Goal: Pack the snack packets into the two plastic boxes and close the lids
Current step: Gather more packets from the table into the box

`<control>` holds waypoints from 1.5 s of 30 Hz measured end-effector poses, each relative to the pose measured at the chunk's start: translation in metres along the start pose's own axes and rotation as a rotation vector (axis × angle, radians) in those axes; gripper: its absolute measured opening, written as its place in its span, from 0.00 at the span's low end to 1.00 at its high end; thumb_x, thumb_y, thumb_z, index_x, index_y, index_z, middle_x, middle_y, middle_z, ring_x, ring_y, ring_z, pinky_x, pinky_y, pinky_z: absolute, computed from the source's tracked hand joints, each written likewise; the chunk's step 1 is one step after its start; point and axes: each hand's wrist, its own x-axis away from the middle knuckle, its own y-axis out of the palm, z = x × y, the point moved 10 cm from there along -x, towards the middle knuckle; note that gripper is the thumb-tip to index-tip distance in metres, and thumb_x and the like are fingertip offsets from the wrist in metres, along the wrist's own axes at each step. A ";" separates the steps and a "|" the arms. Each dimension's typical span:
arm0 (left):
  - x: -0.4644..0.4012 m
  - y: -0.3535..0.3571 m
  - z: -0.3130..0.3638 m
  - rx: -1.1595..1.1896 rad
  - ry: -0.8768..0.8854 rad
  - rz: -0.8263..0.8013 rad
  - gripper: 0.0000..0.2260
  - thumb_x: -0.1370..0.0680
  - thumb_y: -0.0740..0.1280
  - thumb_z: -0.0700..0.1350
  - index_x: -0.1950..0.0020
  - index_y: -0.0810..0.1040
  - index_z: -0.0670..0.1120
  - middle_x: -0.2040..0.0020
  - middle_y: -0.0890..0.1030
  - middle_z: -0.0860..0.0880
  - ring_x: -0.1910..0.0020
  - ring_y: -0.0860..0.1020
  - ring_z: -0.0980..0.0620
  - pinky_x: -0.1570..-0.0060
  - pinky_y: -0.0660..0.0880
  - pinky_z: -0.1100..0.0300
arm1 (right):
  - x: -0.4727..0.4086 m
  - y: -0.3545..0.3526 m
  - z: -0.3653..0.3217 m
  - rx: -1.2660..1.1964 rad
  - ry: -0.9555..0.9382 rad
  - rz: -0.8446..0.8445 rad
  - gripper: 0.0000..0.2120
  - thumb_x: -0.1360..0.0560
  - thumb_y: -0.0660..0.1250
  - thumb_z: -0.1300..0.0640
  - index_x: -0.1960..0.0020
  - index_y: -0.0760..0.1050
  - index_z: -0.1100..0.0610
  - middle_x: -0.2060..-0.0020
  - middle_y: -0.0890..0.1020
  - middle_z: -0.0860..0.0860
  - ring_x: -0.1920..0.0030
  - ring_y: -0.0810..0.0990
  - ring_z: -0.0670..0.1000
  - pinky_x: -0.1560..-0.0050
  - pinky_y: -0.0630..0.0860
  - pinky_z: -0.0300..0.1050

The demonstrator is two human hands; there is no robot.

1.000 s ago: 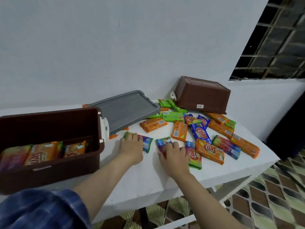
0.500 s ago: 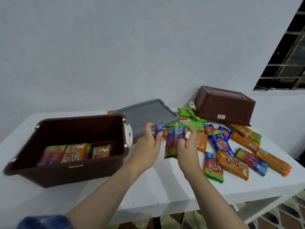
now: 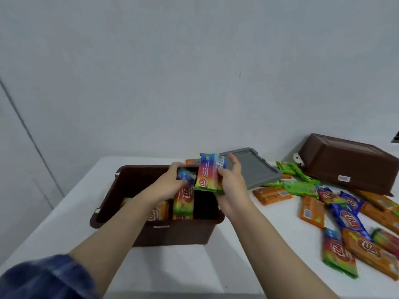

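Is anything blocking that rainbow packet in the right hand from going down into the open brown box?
Nothing visible does. The rainbow packet in the right hand hangs over the open brown box, above a dark bare gap; the left hand sets another packet beside it.

**Count on the table**

2 brown plastic boxes: one upright (image 3: 121, 188), one upside down (image 3: 345, 162). 1 grey plastic lid (image 3: 254, 169). 2 bare hands, each holding 1 rainbow foil packet (image 3: 208, 175). Loose packets: roughly a dozen, blurred, exact count unclear.

— Seeing the whole pile of loose packets (image 3: 354, 223)?
— No, running off the right edge, blurring there.
— And inside the open brown box (image 3: 121, 190)?
— Forearms covering most packets; blue sleeve (image 3: 43, 277) smearing, cropped.
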 end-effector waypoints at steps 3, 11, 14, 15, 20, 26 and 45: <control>-0.009 0.002 -0.009 -0.343 0.135 -0.067 0.14 0.22 0.67 0.47 0.37 0.72 0.54 0.43 0.79 0.49 0.47 0.79 0.52 0.48 0.76 0.57 | -0.009 0.013 0.023 -0.009 0.035 0.036 0.23 0.17 0.56 0.62 0.27 0.60 0.43 0.46 0.80 0.53 0.52 0.82 0.51 0.55 0.82 0.48; -0.012 0.014 -0.074 -0.696 -0.129 -0.397 0.24 0.21 0.63 0.55 0.26 0.65 0.51 0.30 0.71 0.49 0.33 0.70 0.49 0.38 0.67 0.56 | -0.016 0.000 0.046 0.362 -0.048 0.133 0.18 0.18 0.57 0.57 0.36 0.63 0.35 0.48 0.78 0.49 0.50 0.82 0.49 0.54 0.83 0.52; -0.014 -0.016 -0.071 -0.462 -0.145 -0.217 0.21 0.18 0.55 0.55 0.31 0.71 0.45 0.34 0.76 0.46 0.37 0.74 0.49 0.39 0.70 0.54 | -0.019 0.004 0.054 0.585 -0.027 0.100 0.18 0.20 0.59 0.58 0.35 0.63 0.39 0.45 0.77 0.51 0.47 0.80 0.51 0.52 0.83 0.53; -0.014 -0.026 -0.074 -0.416 -0.172 -0.164 0.21 0.17 0.53 0.56 0.34 0.73 0.44 0.36 0.77 0.45 0.40 0.76 0.49 0.40 0.72 0.53 | -0.020 0.006 0.061 0.603 0.031 0.051 0.18 0.20 0.59 0.58 0.34 0.63 0.43 0.45 0.76 0.52 0.47 0.80 0.51 0.53 0.83 0.51; -0.005 -0.019 -0.085 -0.679 -0.231 -0.300 0.20 0.16 0.51 0.54 0.36 0.74 0.44 0.38 0.77 0.44 0.43 0.75 0.50 0.42 0.70 0.56 | -0.013 0.021 0.099 0.934 0.311 -0.179 0.19 0.18 0.60 0.57 0.29 0.64 0.54 0.37 0.71 0.56 0.43 0.77 0.52 0.48 0.79 0.46; 0.006 -0.020 -0.079 -0.811 -0.207 -0.265 0.18 0.17 0.50 0.55 0.34 0.69 0.48 0.37 0.75 0.45 0.39 0.73 0.47 0.35 0.67 0.47 | -0.004 0.029 0.103 1.046 0.330 -0.285 0.18 0.20 0.62 0.51 0.32 0.62 0.51 0.42 0.75 0.54 0.47 0.78 0.49 0.58 0.77 0.39; 0.110 -0.043 -0.054 -0.933 0.207 0.339 0.23 0.24 0.50 0.63 0.38 0.76 0.57 0.42 0.77 0.52 0.41 0.73 0.47 0.40 0.63 0.47 | 0.056 0.040 0.086 1.211 -0.459 -0.126 0.17 0.20 0.59 0.47 0.32 0.68 0.47 0.36 0.70 0.43 0.37 0.70 0.43 0.37 0.70 0.39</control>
